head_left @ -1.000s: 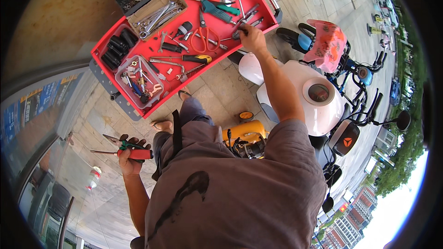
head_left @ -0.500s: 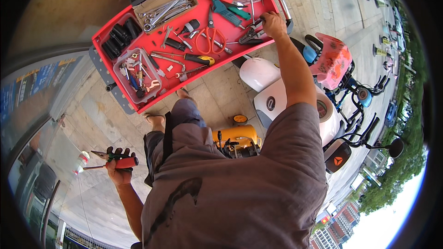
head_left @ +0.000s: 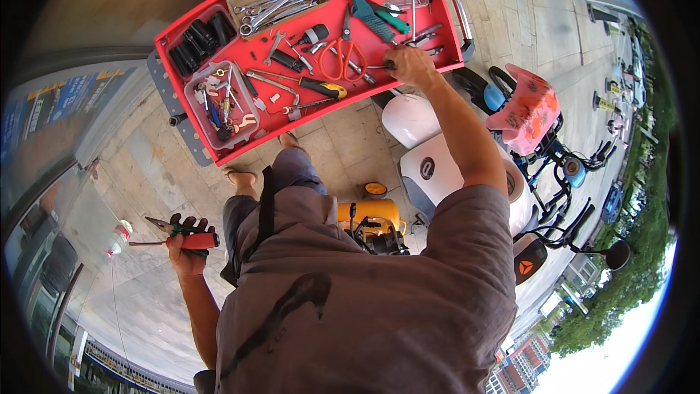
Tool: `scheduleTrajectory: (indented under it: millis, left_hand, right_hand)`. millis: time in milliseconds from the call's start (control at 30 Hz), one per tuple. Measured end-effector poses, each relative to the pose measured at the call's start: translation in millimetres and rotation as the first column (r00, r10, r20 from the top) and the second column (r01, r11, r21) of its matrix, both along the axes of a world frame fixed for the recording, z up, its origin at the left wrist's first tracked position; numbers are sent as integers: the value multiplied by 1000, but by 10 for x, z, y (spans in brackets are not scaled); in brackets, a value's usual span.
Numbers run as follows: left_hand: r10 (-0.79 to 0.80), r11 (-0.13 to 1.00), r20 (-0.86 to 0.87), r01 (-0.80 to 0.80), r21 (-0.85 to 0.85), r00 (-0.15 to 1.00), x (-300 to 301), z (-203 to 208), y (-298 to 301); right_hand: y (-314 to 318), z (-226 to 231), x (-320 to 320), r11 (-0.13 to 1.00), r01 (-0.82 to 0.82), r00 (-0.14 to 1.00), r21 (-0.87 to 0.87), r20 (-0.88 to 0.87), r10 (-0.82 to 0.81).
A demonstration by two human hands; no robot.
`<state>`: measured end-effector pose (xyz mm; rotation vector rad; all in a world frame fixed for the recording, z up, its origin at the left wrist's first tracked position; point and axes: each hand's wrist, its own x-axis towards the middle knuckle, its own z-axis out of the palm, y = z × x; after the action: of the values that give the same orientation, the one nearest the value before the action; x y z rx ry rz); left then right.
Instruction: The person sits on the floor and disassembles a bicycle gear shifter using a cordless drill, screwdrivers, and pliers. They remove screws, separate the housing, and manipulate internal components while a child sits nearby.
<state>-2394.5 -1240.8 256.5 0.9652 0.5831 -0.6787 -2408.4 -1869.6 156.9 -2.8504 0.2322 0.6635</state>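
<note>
My left hand (head_left: 187, 261), low on the left and away from the tray, is closed around a red-handled screwdriver (head_left: 202, 241) and a pair of pliers (head_left: 158, 224). The pliers' jaws and the screwdriver's shaft both point left. Over the near right side of the red tool tray (head_left: 292, 129), my right hand (head_left: 413, 68) has its fingers closed on a dark-handled tool (head_left: 391, 65). A thin metal shaft sticks out to its left; my fingers hide the rest. Orange-handled scissors (head_left: 343, 60) and a yellow-and-black screwdriver (head_left: 323, 88) lie to the left of that hand.
Combination wrenches fill a cardboard box (head_left: 281, 7) at the back. Black sockets (head_left: 197, 40) and a clear tub (head_left: 222, 106) of small tools sit on the left. Right of me stand a white scooter (head_left: 437, 157) and other bikes; a yellow air compressor (head_left: 375, 211) is below.
My right hand has moved left from the tray's right end and closed on the dark-handled tool. The left hand keeps its hold on the screwdriver and pliers. The view has shifted slightly.
</note>
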Motion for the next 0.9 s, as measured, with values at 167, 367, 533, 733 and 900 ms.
scheduleTrajectory:
  millis: [167,367,533,733,900]
  left_hand:
    - [7,1000,7,-7,-4,1000,-9,24,-32]
    - [51,999,18,-51,-7,999,-98,39,76]
    - [112,994,17,-112,-16,994,-211,-4,197]
    - [179,983,45,-177,-43,983,-364,-38,337]
    - [243,970,59,-241,-44,968,-550,-99,453]
  right_hand:
    - [139,-65,115,996,-71,994,-56,-89,66]
    - [238,-6,238,997,73,997,22,4,-73]
    - [909,98,407,977,-92,958,190,285,35]
    - [1594,294,613,984,-173,965,-46,-210,159]
    - [1612,-17,599,976,-198,949,-89,-268,168]
